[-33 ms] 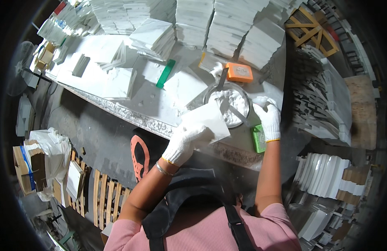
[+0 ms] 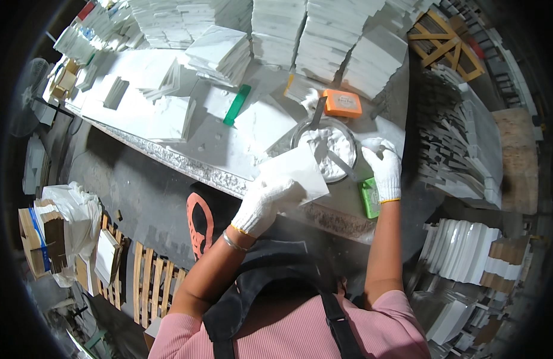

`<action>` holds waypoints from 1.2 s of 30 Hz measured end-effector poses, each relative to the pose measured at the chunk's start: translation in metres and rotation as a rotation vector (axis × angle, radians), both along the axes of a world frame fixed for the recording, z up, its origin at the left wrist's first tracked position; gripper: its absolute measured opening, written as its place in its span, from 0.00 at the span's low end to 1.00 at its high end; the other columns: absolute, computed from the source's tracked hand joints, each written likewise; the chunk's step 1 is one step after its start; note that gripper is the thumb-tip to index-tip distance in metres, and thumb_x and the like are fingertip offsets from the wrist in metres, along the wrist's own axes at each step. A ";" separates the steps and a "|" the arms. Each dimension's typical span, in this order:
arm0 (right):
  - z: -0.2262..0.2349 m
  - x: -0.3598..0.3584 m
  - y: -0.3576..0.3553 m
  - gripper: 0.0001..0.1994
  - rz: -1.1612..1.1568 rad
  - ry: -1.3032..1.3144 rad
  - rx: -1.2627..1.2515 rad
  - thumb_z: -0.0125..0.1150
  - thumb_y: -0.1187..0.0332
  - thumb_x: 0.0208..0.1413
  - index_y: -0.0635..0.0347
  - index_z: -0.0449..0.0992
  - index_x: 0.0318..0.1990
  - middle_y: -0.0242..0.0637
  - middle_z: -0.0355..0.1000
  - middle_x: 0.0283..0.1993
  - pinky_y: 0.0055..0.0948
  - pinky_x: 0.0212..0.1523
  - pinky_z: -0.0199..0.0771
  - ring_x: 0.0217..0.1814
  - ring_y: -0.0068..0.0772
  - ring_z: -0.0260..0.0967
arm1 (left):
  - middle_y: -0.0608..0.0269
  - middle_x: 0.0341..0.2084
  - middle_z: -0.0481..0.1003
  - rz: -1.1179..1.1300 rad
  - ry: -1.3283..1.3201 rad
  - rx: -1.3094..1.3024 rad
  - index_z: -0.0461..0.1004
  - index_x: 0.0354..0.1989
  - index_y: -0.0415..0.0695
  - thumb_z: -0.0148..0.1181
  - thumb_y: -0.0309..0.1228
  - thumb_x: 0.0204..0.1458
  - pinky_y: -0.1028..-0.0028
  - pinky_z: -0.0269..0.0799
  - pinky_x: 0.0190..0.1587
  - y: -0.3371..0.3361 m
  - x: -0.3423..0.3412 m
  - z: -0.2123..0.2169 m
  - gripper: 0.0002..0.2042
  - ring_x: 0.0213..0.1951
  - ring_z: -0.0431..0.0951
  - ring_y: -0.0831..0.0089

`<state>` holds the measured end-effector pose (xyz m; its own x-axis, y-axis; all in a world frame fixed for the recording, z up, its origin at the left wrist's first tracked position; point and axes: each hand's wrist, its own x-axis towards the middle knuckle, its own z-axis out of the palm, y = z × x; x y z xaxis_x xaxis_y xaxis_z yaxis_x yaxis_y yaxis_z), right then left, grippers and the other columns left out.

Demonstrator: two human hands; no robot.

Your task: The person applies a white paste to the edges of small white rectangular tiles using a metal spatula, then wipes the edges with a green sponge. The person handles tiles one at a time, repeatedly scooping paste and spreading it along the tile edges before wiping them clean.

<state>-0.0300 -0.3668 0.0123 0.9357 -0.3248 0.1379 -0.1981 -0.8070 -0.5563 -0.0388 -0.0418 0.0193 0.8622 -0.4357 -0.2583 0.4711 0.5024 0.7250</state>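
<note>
My left hand, in a white knit glove, grips a flat white marble tile by its near-left part, the tile held over the table's front edge. My right hand, gloved likewise, is to the right of a round bowl of white paste. Its fingers are curled toward the thumb; what they hold, if anything, is hidden. A flat metal blade lies across the paste, and a dark-handled scraper leans at the bowl's far side. A green box lies beside my right wrist.
An orange box sits behind the bowl. Left of it are a marble tile and a green strip. Tall stacks of marble tiles line the table's far side. A wooden pallet lies on the floor at the left.
</note>
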 end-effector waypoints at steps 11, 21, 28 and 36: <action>0.070 -0.054 0.053 0.21 0.140 0.029 0.471 0.74 0.70 0.51 0.59 0.79 0.54 0.36 0.80 0.44 0.27 0.48 0.75 0.45 0.24 0.76 | 0.60 0.36 0.78 -0.028 0.255 -0.119 0.73 0.51 0.36 0.60 0.32 0.59 0.72 0.75 0.38 0.002 -0.001 -0.023 0.16 0.36 0.78 0.71; 0.094 -0.055 0.076 0.15 0.294 0.123 0.376 0.72 0.72 0.49 0.62 0.84 0.46 0.34 0.78 0.38 0.25 0.42 0.72 0.40 0.24 0.74 | 0.59 0.45 0.78 0.013 0.175 -0.073 0.70 0.58 0.37 0.61 0.30 0.58 0.70 0.78 0.45 0.006 -0.006 -0.016 0.20 0.43 0.80 0.70; 0.092 -0.053 0.078 0.14 0.321 0.076 0.313 0.73 0.70 0.47 0.62 0.84 0.44 0.36 0.77 0.34 0.27 0.37 0.72 0.34 0.26 0.74 | 0.59 0.43 0.78 -0.029 0.163 -0.073 0.70 0.58 0.37 0.61 0.31 0.57 0.68 0.80 0.45 0.008 -0.005 -0.013 0.21 0.42 0.81 0.68; 0.093 -0.053 0.080 0.14 0.323 0.072 0.283 0.73 0.69 0.47 0.62 0.85 0.42 0.36 0.77 0.33 0.27 0.35 0.72 0.33 0.27 0.74 | 0.58 0.42 0.79 0.000 0.208 -0.115 0.72 0.56 0.37 0.60 0.30 0.58 0.68 0.79 0.47 0.010 -0.008 -0.035 0.18 0.42 0.82 0.69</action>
<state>-0.0834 -0.2865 0.1049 0.9994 -0.0296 0.0165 -0.0069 -0.6519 -0.7582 -0.0468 -0.0318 -0.0158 0.7958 -0.4721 -0.3792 0.6041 0.5762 0.5505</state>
